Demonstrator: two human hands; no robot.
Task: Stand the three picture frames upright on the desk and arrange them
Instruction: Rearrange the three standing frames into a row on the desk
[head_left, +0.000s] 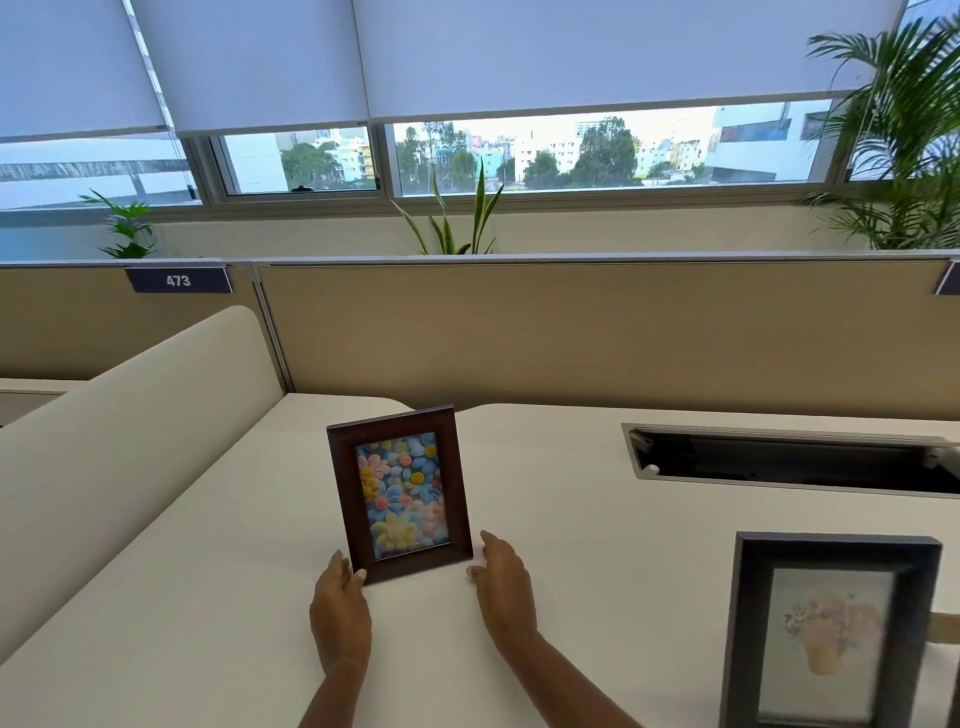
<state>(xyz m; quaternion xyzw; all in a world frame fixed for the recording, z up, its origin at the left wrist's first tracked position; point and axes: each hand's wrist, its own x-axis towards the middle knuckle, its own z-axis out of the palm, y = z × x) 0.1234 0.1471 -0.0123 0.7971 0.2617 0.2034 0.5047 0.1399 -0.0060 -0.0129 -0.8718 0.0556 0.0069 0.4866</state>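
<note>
Frames: two standing, a third out of sight

Divider (130, 441), cream and rounded, bounds the desk (571, 519) on the left; nothing of the task lies on that side. Next comes the left hand (340, 608), palm down on the desk, fingers loosely extended, its fingertips touching the lower left corner of the brown frame (400, 493); it steadies rather than grips. That frame, with its picture of bright smiling flowers, stands upright near the middle of the desk, leaning back a little, as if on a rear stand that cannot be seen. The right hand (501, 582) lies just beside the lower right corner, fingers spread and relaxed, holding nothing; whether a fingertip touches the wood cannot be told. Behind and to the right is a cable slot (789, 462) sunk into the desk; nearer the camera, at the right edge, the dark frame (826, 634) with a pale flower print also stands upright, well apart from the first. By these signs two frames are up; the third is not in view, so it may remain to be stood, and the final spacing of all three looks unsettled.
</note>
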